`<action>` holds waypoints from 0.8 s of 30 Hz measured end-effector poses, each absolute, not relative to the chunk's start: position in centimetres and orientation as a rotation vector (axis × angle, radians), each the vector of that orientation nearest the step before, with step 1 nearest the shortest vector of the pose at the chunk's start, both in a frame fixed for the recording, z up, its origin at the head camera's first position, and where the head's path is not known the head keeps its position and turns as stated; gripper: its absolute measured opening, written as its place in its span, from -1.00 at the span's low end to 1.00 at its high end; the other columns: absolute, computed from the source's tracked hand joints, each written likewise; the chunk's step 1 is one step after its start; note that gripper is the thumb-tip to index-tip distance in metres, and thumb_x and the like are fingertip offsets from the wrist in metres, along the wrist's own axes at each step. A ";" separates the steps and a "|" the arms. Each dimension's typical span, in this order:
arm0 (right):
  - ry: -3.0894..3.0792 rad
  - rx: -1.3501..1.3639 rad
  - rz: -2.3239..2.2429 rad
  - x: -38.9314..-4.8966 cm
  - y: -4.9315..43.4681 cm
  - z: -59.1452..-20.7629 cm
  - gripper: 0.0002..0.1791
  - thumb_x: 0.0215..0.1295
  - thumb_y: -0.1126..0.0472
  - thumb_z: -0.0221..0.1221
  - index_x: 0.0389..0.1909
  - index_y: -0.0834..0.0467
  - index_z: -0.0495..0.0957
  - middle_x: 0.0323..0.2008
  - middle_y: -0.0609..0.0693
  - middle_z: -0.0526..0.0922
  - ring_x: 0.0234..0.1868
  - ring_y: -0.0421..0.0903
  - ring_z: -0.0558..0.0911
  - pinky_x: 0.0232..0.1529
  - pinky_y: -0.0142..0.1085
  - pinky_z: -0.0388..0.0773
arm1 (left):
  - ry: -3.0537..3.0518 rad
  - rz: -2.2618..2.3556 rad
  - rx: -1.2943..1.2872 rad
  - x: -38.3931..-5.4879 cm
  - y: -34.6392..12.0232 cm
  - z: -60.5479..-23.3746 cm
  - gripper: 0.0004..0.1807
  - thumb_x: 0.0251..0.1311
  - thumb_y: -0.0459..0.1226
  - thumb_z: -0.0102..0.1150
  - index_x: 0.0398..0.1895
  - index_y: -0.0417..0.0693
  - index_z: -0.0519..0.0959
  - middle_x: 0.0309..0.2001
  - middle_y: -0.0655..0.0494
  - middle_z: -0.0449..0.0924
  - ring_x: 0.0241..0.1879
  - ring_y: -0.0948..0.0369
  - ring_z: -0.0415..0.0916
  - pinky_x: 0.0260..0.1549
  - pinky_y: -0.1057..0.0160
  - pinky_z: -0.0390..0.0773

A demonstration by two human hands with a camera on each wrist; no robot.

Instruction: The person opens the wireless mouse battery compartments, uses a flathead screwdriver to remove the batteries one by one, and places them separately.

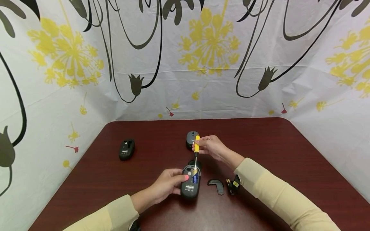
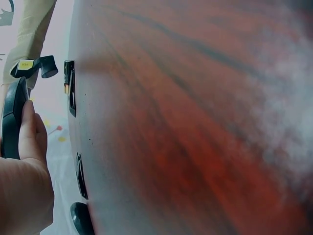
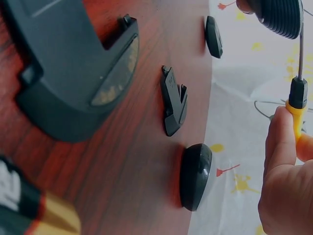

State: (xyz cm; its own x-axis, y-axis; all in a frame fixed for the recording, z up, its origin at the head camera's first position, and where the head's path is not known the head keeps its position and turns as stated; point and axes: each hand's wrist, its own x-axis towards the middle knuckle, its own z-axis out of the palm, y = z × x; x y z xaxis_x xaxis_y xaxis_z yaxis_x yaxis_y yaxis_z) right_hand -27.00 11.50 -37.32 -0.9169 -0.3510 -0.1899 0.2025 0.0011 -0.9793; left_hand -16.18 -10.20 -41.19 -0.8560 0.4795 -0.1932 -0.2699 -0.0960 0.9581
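Note:
My left hand [image 1: 166, 184] grips a dark computer mouse [image 1: 189, 191], its underside with the uncovered battery slot facing up. A blue and yellow AA battery [image 1: 195, 178] lies in that slot. In my right hand [image 1: 215, 147] is a yellow-handled screwdriver [image 1: 197, 144], pinched between thumb and fingers and pointing down. Its tip meets the slot at the battery's far end; whether it touches the battery I cannot tell. The right wrist view shows the screwdriver's handle [image 3: 296, 117] and the ribbed edge of the held mouse [image 3: 281, 17].
A curved black battery cover [image 1: 217, 185] lies right of the held mouse, beside a loose battery [image 3: 39, 205]. Another cover [image 3: 173, 103] lies farther back. One mouse [image 1: 192, 136] stands behind my right hand; another [image 1: 126, 149] lies at the left. A patterned cloth [image 1: 185, 96] hangs behind the table.

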 end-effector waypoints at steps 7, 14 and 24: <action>1.896 -0.141 -1.954 -26.8 11.5 -37.7 -0.58 0.45 0.29 0.07 0.13 0.55 0.37 -0.32 0.13 0.70 -0.27 -0.09 0.71 -0.19 -0.28 0.65 | 1.681 1.999 0.245 -16.1 -10.1 -41.3 -0.52 0.31 -0.29 0.14 0.17 -0.47 0.41 -0.07 -0.19 0.61 -0.15 0.06 0.63 -0.29 0.09 0.68; 1.891 -0.119 -1.934 -27.0 11.6 -37.8 -0.56 0.44 0.28 0.07 0.17 0.54 0.35 -0.30 0.14 0.69 -0.24 -0.06 0.70 -0.18 -0.29 0.65 | 1.682 1.991 0.241 -16.2 -10.1 -41.2 -0.52 0.32 -0.28 0.14 0.18 -0.46 0.41 -0.06 -0.18 0.61 -0.15 0.06 0.63 -0.30 0.10 0.68; 1.843 -0.072 -1.902 -27.1 11.7 -38.1 -0.57 0.46 0.30 0.03 0.18 0.56 0.35 -0.30 0.14 0.68 -0.28 -0.11 0.69 -0.17 -0.30 0.65 | 1.674 1.994 0.265 -16.3 -9.9 -41.1 -0.53 0.30 -0.31 0.13 0.16 -0.48 0.40 -0.08 -0.19 0.62 -0.15 0.05 0.63 -0.29 0.08 0.68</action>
State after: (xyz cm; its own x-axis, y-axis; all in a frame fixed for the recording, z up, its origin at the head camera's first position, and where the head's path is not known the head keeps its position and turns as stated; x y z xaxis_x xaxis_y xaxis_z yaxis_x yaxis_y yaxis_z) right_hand -27.08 11.68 -38.14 -0.8802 -0.3745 -0.2915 0.3032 0.0289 -0.9525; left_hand -16.25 -9.90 -41.06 -0.8467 0.5021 -0.1764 -0.2607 -0.1024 0.9600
